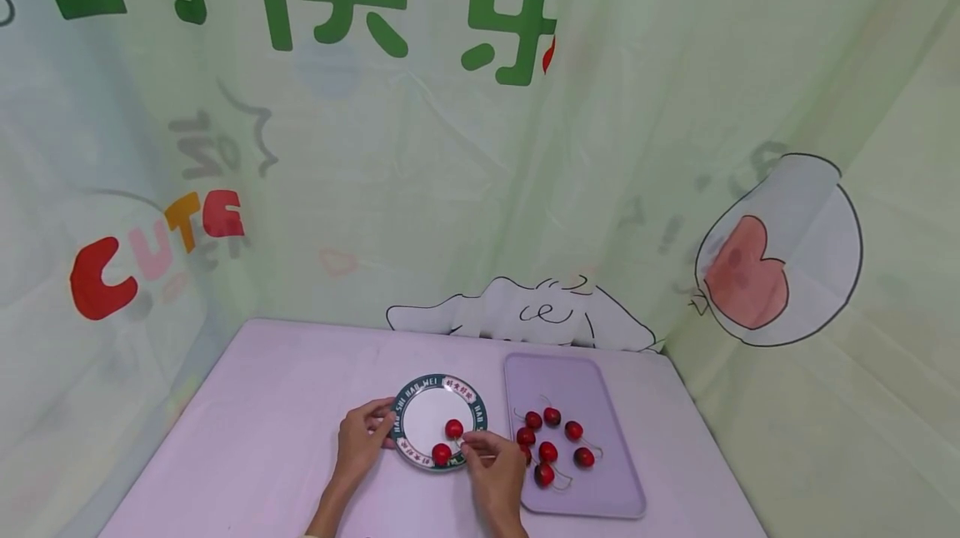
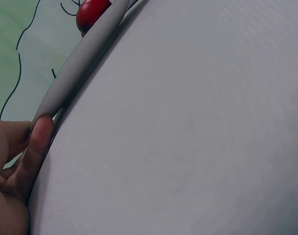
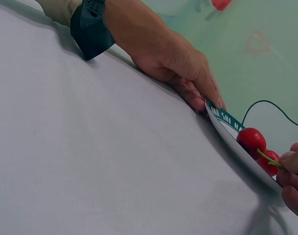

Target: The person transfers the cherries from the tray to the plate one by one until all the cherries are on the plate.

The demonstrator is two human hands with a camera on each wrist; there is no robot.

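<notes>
A round plate (image 1: pixel 408 417) with a dark green lettered rim lies on the table. My left hand (image 1: pixel 362 438) grips its left edge between thumb and fingers; in the left wrist view the fingers (image 2: pixel 38 142) are at the rim. Two red cherries rest on the plate, an upper cherry (image 1: pixel 453 429) and a lower cherry (image 1: pixel 442 454). Over the plate's right side, my right hand (image 1: pixel 495 471) pinches a cherry's green stem (image 3: pixel 270 159). The right wrist view shows that stem running from the front cherry (image 3: pixel 251 139) to the fingertips.
To the right lies a light purple tray (image 1: pixel 618 496) with several stemmed cherries, one of them a dark red cherry (image 1: pixel 583 458). Part of the tray's left side is behind my right hand. A printed curtain (image 1: pixel 450 188) hangs behind the pale table (image 1: pixel 247 455).
</notes>
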